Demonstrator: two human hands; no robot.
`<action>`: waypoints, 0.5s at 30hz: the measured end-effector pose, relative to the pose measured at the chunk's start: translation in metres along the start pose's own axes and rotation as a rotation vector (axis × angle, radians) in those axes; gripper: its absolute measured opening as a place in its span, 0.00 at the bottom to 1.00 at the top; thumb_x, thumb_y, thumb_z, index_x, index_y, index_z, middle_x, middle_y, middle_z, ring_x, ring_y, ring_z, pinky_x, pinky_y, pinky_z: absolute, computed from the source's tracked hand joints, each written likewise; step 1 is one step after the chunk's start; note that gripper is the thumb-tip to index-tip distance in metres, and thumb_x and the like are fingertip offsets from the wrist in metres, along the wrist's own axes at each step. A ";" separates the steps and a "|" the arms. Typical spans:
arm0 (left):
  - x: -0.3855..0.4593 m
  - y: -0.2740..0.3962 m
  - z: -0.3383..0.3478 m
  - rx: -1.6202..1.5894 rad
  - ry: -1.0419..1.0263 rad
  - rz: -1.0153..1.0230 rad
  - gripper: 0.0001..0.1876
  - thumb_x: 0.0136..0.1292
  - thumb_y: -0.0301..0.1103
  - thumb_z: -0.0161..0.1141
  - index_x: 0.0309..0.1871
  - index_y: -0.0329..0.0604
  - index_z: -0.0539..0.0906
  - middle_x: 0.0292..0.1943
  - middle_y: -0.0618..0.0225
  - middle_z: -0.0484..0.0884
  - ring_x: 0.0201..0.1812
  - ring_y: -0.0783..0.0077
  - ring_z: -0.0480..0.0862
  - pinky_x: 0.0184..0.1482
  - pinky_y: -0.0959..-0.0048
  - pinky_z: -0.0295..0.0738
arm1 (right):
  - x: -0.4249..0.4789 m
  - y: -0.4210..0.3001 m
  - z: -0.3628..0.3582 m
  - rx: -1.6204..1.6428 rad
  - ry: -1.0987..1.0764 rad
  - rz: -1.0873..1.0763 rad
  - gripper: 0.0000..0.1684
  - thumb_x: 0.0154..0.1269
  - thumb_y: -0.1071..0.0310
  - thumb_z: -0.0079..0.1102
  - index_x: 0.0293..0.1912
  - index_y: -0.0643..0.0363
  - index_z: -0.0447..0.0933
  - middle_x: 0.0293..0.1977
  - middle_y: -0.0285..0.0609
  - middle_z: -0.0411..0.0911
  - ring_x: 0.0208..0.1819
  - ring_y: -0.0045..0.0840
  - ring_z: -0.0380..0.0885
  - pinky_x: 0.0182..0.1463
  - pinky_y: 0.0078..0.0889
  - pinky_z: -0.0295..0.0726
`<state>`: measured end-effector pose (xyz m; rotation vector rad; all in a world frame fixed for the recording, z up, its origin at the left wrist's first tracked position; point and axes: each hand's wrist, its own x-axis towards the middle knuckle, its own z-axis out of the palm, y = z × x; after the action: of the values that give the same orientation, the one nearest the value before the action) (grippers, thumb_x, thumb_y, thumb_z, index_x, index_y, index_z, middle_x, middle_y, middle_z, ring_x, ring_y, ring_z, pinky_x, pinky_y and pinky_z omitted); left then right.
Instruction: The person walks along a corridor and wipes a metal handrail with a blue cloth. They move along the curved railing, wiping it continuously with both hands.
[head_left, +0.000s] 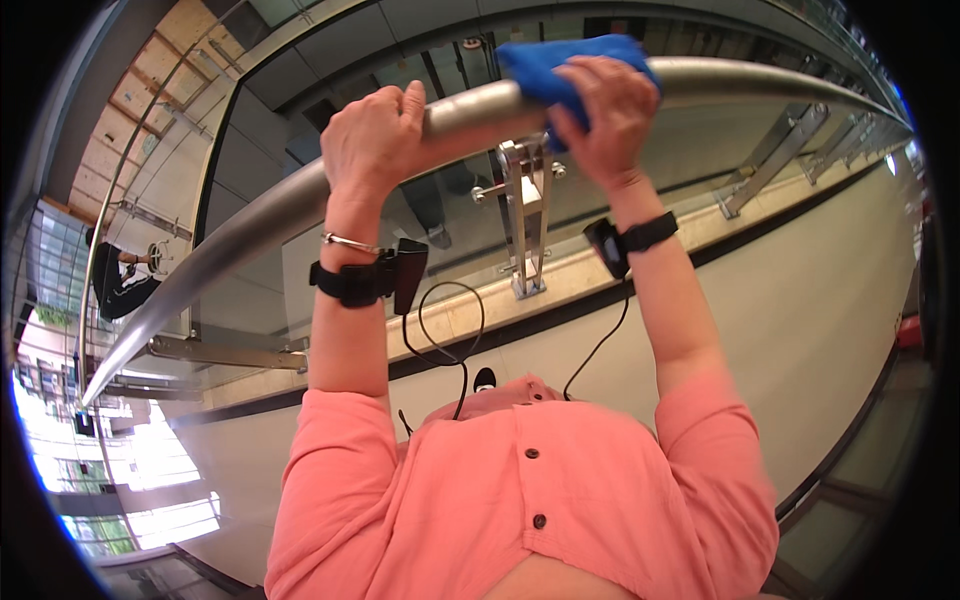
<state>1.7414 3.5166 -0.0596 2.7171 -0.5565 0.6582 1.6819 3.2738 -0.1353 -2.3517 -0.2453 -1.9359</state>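
Observation:
A thick brushed-metal handrail (480, 109) arcs across the view in front of me. My left hand (373, 139) grips it left of the middle, knuckles up and thumb along the top. Further right, my right hand (609, 112) presses a blue cloth (577, 71) onto the rail; the cloth drapes over the top and hangs down the near side. That hand is slightly blurred. Its fingertips lie on the cloth, and the rail beneath is hidden there. Between my hands, a metal baluster post (525, 217) stands under the rail.
Glass panels (442, 217) fill the balustrade below the rail, above a pale stone curb (450, 319). More metal posts (776, 161) stand to the right. Black cables (480, 315) hang from devices strapped to both wrists. Beyond the glass at left, a person in dark clothes (116, 281) is visible.

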 end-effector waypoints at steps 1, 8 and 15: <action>-0.001 0.002 0.001 0.006 0.002 0.012 0.26 0.72 0.55 0.46 0.31 0.45 0.85 0.29 0.55 0.85 0.36 0.48 0.85 0.38 0.56 0.77 | -0.009 0.024 -0.004 -0.072 0.053 0.045 0.19 0.59 0.52 0.66 0.48 0.46 0.80 0.50 0.32 0.79 0.55 0.31 0.74 0.61 0.40 0.65; -0.004 0.000 0.011 0.053 0.083 0.049 0.25 0.72 0.53 0.47 0.29 0.45 0.84 0.23 0.55 0.83 0.31 0.49 0.84 0.34 0.57 0.76 | -0.075 0.031 -0.001 0.137 0.319 0.883 0.14 0.70 0.60 0.61 0.48 0.60 0.77 0.44 0.46 0.77 0.47 0.40 0.75 0.53 0.40 0.73; -0.004 0.008 0.007 0.046 0.093 0.047 0.24 0.72 0.53 0.48 0.28 0.46 0.83 0.22 0.55 0.82 0.30 0.49 0.83 0.33 0.57 0.76 | -0.139 -0.010 0.080 0.462 -0.222 0.654 0.21 0.76 0.54 0.50 0.57 0.60 0.73 0.55 0.47 0.76 0.53 0.44 0.76 0.58 0.39 0.74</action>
<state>1.7372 3.5086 -0.0660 2.7070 -0.5913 0.8143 1.7316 3.2870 -0.2877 -1.9891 0.0614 -1.1727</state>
